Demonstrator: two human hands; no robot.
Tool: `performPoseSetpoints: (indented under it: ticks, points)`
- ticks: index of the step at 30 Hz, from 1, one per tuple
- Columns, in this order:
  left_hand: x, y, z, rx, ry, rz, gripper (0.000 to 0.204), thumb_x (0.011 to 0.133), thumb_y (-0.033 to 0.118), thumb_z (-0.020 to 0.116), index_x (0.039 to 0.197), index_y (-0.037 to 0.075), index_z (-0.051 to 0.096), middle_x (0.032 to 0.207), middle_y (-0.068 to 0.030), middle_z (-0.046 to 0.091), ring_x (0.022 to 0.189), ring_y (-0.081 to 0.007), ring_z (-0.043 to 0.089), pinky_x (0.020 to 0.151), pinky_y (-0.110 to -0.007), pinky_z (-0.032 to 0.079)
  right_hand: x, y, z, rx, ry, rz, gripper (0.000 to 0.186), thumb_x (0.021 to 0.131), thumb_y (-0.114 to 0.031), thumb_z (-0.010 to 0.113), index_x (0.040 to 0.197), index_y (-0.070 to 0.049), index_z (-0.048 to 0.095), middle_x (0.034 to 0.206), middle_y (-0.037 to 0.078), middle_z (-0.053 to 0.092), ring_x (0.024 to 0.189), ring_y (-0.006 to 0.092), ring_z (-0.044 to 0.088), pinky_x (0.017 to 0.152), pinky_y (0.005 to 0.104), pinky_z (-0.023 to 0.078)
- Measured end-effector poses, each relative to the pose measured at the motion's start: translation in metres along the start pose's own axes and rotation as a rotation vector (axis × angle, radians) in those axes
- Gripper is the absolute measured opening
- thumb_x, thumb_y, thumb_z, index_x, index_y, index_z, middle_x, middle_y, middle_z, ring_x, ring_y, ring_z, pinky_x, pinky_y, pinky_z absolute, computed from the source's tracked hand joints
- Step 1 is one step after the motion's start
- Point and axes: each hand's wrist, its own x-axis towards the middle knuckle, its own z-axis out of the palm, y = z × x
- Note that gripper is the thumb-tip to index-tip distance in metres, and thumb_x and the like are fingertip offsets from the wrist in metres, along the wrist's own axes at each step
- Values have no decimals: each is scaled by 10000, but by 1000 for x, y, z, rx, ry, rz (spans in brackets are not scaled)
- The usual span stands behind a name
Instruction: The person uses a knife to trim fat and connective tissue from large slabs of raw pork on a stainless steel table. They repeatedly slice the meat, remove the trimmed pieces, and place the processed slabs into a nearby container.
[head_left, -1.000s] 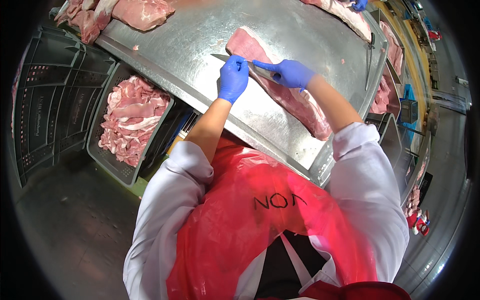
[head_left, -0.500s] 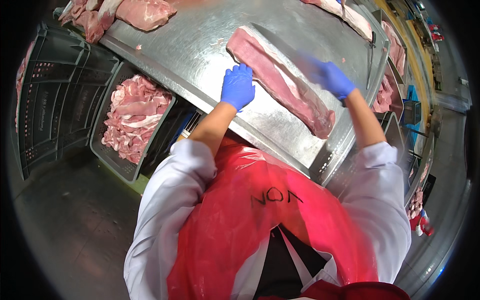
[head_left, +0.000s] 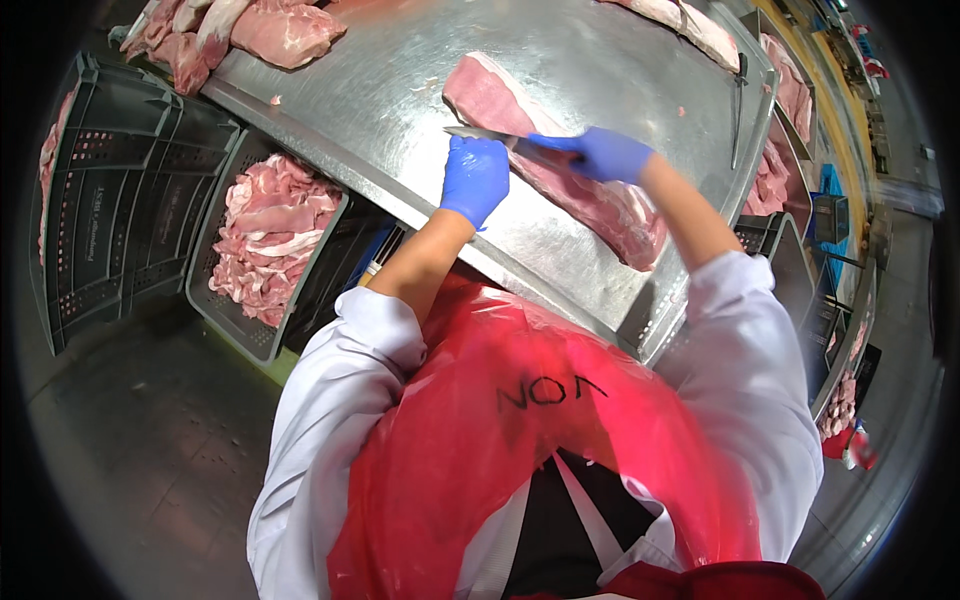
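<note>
A long pink loin of pork (head_left: 580, 190) with a pale fatty strip lies slantwise on the steel table. In my right hand (head_left: 613, 156), gloved in blue, is a knife (head_left: 487, 133) with a blue handle. Its blade points left, crossing over the loin, and the tip ends just above my left knuckles. My left hand (head_left: 475, 178), also blue-gloved, rests against the loin's left edge with its fingers curled closed. What the left fingertips pinch, if anything, is hidden.
More meat cuts (head_left: 285, 32) lie at the table's far left, and a fat-edged piece (head_left: 690, 28) at the far right. Beside that lies a slim dark-handled tool (head_left: 738, 110). A grey crate (head_left: 262, 345) of trimmings stands below left; steel table edge (head_left: 400, 195) runs before me.
My right hand has moved left over the loin, bringing the knife blade close to my left hand. My left fingers, spread flat before, are now curled.
</note>
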Motion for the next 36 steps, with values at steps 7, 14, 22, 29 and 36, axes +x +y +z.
performPoseSetpoints:
  ticks: [7,14,22,29,36]
  points:
    - [0,-10,-34,16,-12,42,150,872,171,566,933,72,662,886,-137,671,887,-309,645,875,-473,418,-27,21,-16,-31,-161,3,691,925,-199,627,1522,-461,399,980,150,739,801,291,697,821,397,537]
    - [-8,13,-64,23,60,155,116,823,176,600,874,83,647,854,-115,659,851,-285,635,833,-444,421,-23,12,11,-182,-4,-109,668,946,-164,562,1523,-458,399,801,206,656,647,340,611,682,439,515]
    - [-77,-34,-69,7,34,246,108,797,177,646,826,97,580,775,-102,582,777,-297,598,763,-465,422,-204,47,51,-322,-84,213,739,940,-183,563,1536,-529,298,703,212,611,629,400,629,638,496,513]
    - [-78,-17,-85,-12,-35,338,111,816,189,640,820,91,589,772,-106,581,780,-299,595,755,-464,420,-171,14,73,-171,215,190,728,949,-215,573,1549,-511,287,771,208,641,645,394,638,630,480,521]
    - [-58,-38,-106,3,-18,414,123,819,192,644,816,81,590,768,-110,578,783,-307,592,771,-465,421,-189,7,115,-206,63,415,783,937,-185,558,1565,-519,229,824,149,686,652,324,679,607,440,542]
